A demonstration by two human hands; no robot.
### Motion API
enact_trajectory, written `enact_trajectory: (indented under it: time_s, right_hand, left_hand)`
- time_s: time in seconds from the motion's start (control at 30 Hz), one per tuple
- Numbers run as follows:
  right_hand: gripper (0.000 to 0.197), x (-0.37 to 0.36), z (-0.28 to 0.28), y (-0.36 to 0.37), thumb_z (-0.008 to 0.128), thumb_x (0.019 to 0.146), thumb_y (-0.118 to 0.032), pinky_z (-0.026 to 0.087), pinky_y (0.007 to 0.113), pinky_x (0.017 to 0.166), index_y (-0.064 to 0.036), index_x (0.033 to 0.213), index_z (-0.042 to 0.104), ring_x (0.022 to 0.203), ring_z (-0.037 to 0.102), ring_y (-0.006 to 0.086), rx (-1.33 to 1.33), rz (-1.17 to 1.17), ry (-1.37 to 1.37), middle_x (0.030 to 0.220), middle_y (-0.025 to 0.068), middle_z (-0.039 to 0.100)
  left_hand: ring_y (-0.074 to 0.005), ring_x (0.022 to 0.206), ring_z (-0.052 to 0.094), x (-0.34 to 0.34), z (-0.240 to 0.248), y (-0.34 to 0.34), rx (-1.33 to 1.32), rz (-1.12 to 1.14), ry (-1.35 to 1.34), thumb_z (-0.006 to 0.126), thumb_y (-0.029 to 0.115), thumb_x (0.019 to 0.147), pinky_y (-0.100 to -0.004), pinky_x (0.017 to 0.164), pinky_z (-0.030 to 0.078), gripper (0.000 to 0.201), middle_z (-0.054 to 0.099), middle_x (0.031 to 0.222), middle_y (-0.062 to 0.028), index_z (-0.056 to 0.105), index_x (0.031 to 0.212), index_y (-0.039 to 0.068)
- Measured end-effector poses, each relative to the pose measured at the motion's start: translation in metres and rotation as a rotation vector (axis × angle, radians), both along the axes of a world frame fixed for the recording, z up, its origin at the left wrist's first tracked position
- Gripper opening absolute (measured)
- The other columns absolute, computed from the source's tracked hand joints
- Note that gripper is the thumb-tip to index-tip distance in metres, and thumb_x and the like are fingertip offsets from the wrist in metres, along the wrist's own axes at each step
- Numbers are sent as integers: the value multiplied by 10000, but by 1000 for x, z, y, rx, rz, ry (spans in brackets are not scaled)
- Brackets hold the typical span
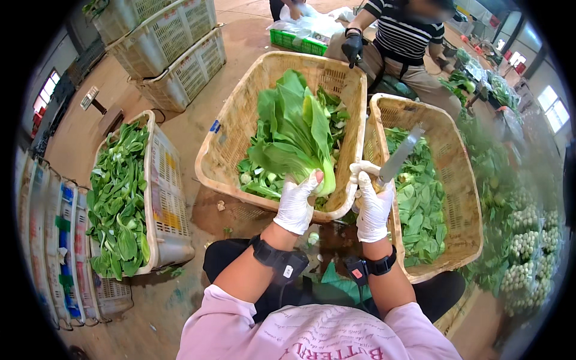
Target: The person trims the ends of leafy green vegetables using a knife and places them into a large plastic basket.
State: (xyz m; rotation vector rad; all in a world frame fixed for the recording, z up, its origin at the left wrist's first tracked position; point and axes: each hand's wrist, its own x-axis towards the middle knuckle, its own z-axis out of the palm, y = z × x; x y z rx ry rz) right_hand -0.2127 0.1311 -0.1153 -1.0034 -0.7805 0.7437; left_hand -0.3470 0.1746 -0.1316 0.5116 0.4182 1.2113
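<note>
My left hand (296,204), in a white glove, is closed round the pale base of a large head of bok choy (298,126). Its broad green leaves spread away from me over a tan plastic crate (206,157) that holds leaves and cut pieces. In my right hand (374,209), also gloved in white, is a knife (401,157), its blade pointing up and to the right. That hand is beside the crate's right rim, apart from the bok choy. The knife's handle is mostly covered by my fingers.
Right of it stands a second tan crate (471,201) of green leaves. A full leaf crate (169,198) is at left, below stacked crates (189,75). A person in a striped shirt (401,27) sits beyond, with a black-gloved hand (353,47). Heaped greens (522,240) lie far right.
</note>
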Motion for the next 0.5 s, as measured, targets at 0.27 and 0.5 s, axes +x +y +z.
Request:
enact_trajectory:
  time_s: [0.27,0.5]
  right_hand:
    - [279,0,-1,34,691,830,-108,452,249,748,-27,1077,591,841,545,105,-170,96,-266,1004,18,603]
    - [232,-33,7,41,577,931,-158,489,243,692,-48,1130,527,809,603,123,122,132,264,1011,87,649]
  left_hand:
    - [-129,883,610,11,1,-6,99,40,335,700,-19,789,-261,797,508,324,632,1009,-48,573,1086,4]
    - [-156,1015,583,2,-7,12,89,124,223,728,91,800,-290,897,463,489,597,1138,-44,496,1228,44]
